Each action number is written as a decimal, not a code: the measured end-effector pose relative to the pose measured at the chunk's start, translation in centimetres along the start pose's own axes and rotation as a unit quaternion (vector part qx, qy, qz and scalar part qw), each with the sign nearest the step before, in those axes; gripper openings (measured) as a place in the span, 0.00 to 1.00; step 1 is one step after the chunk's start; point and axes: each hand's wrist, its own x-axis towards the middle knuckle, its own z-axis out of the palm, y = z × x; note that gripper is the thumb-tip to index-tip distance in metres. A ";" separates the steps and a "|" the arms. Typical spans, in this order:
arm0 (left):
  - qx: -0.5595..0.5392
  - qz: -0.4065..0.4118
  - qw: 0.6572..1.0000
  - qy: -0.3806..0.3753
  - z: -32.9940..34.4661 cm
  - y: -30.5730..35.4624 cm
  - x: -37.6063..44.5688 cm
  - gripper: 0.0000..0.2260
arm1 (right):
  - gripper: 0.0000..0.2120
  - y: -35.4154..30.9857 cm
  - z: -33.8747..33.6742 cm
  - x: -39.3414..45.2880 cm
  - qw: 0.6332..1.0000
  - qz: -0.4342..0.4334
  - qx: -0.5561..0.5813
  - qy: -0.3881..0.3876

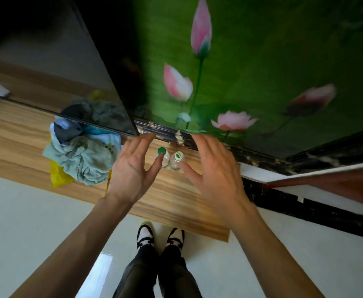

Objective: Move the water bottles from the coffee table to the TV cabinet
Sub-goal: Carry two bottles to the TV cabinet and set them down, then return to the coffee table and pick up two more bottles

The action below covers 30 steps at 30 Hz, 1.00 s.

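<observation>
Two clear water bottles stand upright side by side on the wooden TV cabinet (176, 196), close to the wall. The left bottle (165, 158) has a green cap, the right bottle (177, 161) a white cap with a green mark. My left hand (133, 166) hovers just left of them, palm up and fingers spread, its thumb overlapping the left bottle. To the right of the bottles my right hand (212, 166) is open too, its thumb close to the right bottle. Neither hand holds anything.
A heap of cloths and towels (83, 153) over a yellow bag (58, 176) lies on the cabinet to the left. The black TV screen (73, 67) leans above it. Behind is a green lotus wall panel (251, 67). My feet (161, 236) stand on the pale tile floor.
</observation>
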 end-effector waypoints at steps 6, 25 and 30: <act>-0.012 -0.001 0.999 0.034 -10.0 3.8 -4.0 0.26 | 0.35 -6.3 -9.8 -1.7 0.999 -0.039 -0.003 0.010; 0.196 -0.226 0.897 0.327 -38.6 -3.7 -24.4 0.34 | 0.38 -37.8 -14.7 -1.5 0.926 -0.369 0.066 0.045; 0.229 -0.288 0.843 0.393 -44.4 -6.5 -33.5 0.34 | 0.38 -49.6 -13.9 -4.5 0.881 -0.464 0.086 0.032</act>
